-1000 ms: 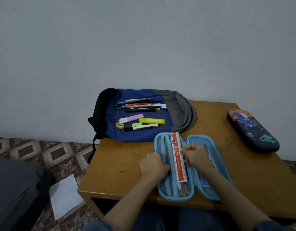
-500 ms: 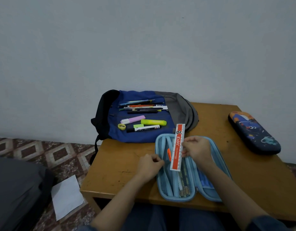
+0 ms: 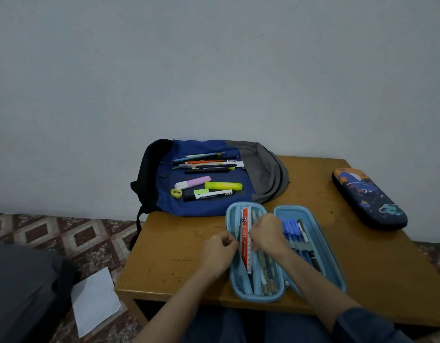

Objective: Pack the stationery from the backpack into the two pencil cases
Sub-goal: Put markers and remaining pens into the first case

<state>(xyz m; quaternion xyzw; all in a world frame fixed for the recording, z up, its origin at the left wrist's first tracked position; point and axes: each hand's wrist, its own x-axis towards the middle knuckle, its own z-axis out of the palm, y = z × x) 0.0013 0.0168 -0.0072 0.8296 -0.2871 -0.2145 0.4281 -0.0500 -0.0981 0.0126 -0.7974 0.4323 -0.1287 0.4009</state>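
At the near middle of the worktop (image 3: 174, 246), the right hand (image 3: 267, 233) has its fingers curled and pinches the right edge of a red ruler (image 3: 246, 241). The ruler lies lengthwise in the left half of the open light-blue pencil case (image 3: 257, 297), over the mesh pocket and the pens (image 3: 266, 268) under it. The left hand (image 3: 220, 253) is curled into a loose fist against the case's left rim; whether it pinches the rim I cannot tell. Blue-capped pens (image 3: 290, 230) fill the case's right half.

Just beyond the case lies the blue and grey backpack (image 3: 261, 174), flat on the far left corner of the worktop, against the wall. On it rest a pink highlighter (image 3: 194, 182), a yellow highlighter (image 3: 223, 185), a black-and-white marker (image 3: 209, 195), a small yellow sharpener (image 3: 176, 193) and a row of pens and pencils (image 3: 206, 162). Well apart on the right sits a dark printed pencil case (image 3: 368, 199), zipped closed. A white sheet of paper (image 3: 95, 300) lies on the tiled floor (image 3: 65, 233) to the left.
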